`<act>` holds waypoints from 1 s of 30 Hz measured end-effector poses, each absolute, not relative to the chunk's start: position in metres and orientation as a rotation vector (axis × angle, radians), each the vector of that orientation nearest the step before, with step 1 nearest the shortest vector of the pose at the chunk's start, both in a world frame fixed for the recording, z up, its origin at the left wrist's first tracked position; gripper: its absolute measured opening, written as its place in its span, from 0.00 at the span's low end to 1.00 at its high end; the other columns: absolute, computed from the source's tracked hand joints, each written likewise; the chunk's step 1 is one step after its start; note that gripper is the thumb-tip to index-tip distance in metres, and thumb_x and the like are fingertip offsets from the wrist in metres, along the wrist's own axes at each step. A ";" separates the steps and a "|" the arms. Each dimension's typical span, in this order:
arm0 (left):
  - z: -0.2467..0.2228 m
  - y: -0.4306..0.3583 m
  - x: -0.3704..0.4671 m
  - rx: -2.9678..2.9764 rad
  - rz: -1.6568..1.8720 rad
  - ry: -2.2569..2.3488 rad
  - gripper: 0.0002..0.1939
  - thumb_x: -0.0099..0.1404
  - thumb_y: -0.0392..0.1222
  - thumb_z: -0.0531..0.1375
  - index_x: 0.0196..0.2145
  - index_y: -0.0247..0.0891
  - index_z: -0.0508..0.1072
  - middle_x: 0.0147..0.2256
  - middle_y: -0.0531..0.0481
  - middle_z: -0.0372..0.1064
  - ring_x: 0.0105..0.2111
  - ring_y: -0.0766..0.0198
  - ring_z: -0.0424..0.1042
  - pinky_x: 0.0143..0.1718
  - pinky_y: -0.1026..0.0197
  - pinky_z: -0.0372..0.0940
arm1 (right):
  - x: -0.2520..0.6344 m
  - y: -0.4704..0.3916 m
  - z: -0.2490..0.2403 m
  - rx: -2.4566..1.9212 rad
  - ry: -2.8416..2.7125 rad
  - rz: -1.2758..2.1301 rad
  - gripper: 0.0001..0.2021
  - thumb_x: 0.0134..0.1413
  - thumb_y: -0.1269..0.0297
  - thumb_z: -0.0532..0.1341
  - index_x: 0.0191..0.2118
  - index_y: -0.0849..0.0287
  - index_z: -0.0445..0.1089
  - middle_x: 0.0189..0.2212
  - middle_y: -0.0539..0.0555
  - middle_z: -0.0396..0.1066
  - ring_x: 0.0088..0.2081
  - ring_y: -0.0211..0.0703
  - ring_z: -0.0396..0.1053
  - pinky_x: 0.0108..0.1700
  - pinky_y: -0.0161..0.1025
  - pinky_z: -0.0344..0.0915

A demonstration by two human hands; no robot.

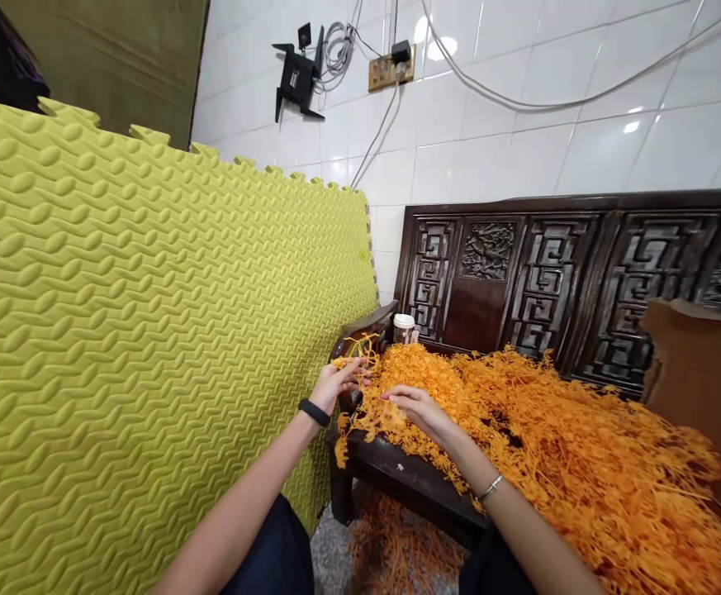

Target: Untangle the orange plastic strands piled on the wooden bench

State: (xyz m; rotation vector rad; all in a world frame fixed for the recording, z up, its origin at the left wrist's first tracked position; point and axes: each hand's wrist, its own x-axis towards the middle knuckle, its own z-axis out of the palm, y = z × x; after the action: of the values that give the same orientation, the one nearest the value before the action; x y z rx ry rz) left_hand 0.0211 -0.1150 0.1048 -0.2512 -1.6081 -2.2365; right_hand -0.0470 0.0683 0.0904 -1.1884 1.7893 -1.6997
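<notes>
My left hand (pixel 335 383), with a black band at the wrist, is closed around several thin orange plastic sprigs (pixel 367 345) that stick up past the fingers. To its right, my right hand (pixel 420 408) has its fingers pressed together, and a lighter, blurred orange piece (pixel 396 411) shows at the fingertips. A silver bangle circles the right wrist. Both hands hover over the left end of a large heap of orange plastic sprigs (pixel 558 430), which spreads over a dark wooden bench (pixel 385 454). The palm sides of both hands are hidden.
A white-lidded cup (pixel 404 324) stands in the bench corner by the armrest (pixel 369 321). Yellow foam matting (pixel 168 322) rises on the left. Brown cardboard (pixel 700 388) leans at the right. More orange pieces (pixel 397 537) lie below the bench. A router (pixel 298 78) and cables hang on the tiled wall.
</notes>
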 end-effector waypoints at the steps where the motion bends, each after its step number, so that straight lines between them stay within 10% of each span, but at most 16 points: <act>1: 0.104 -0.119 0.019 -0.245 -2.235 -1.588 0.27 0.51 0.50 0.60 0.41 0.23 0.65 0.34 0.38 0.65 0.31 0.61 0.68 0.32 0.62 0.63 | -0.047 0.070 0.090 -1.210 1.790 -1.655 0.13 0.46 0.61 0.59 0.37 0.64 0.68 0.37 0.57 0.65 0.38 0.38 0.63 0.40 0.34 0.61; 7: 0.099 -0.117 0.020 -0.285 -1.983 -2.176 0.24 0.50 0.52 0.59 0.33 0.24 0.65 0.14 0.51 0.55 0.13 0.70 0.55 0.16 0.67 0.51 | -0.063 0.080 0.093 -1.165 1.896 -1.814 0.15 0.47 0.60 0.59 0.36 0.69 0.66 0.36 0.60 0.65 0.38 0.42 0.64 0.42 0.39 0.60; 17: 0.055 -0.095 0.003 -0.619 -0.899 -2.840 0.16 0.52 0.41 0.58 0.18 0.27 0.57 0.16 0.53 0.47 0.18 0.76 0.46 0.19 0.69 0.42 | -0.045 0.065 0.076 -1.505 2.082 -1.455 0.19 0.47 0.59 0.58 0.44 0.64 0.66 0.36 0.56 0.63 0.38 0.38 0.62 0.40 0.35 0.60; 23: 0.056 -0.097 -0.003 -0.539 -1.077 -2.780 0.09 0.53 0.37 0.54 0.24 0.26 0.65 0.21 0.51 0.59 0.22 0.73 0.55 0.24 0.70 0.50 | -0.053 0.062 0.067 -1.586 2.368 -1.549 0.13 0.44 0.60 0.60 0.31 0.67 0.67 0.29 0.55 0.63 0.31 0.36 0.62 0.34 0.34 0.59; 30: 0.075 -0.092 0.003 -0.433 -2.123 -2.110 0.12 0.38 0.31 0.49 0.24 0.25 0.64 0.24 0.44 0.64 0.27 0.63 0.64 0.34 0.63 0.58 | -0.054 0.066 0.076 -1.343 2.167 -1.799 0.17 0.41 0.59 0.62 0.31 0.68 0.59 0.27 0.55 0.62 0.29 0.36 0.61 0.33 0.33 0.60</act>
State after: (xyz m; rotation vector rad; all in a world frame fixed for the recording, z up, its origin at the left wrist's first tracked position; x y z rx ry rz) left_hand 0.0029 -0.0924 0.0745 -0.4328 -2.1097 -2.1234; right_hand -0.0539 0.0659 0.0759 -1.3427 2.1673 -1.7990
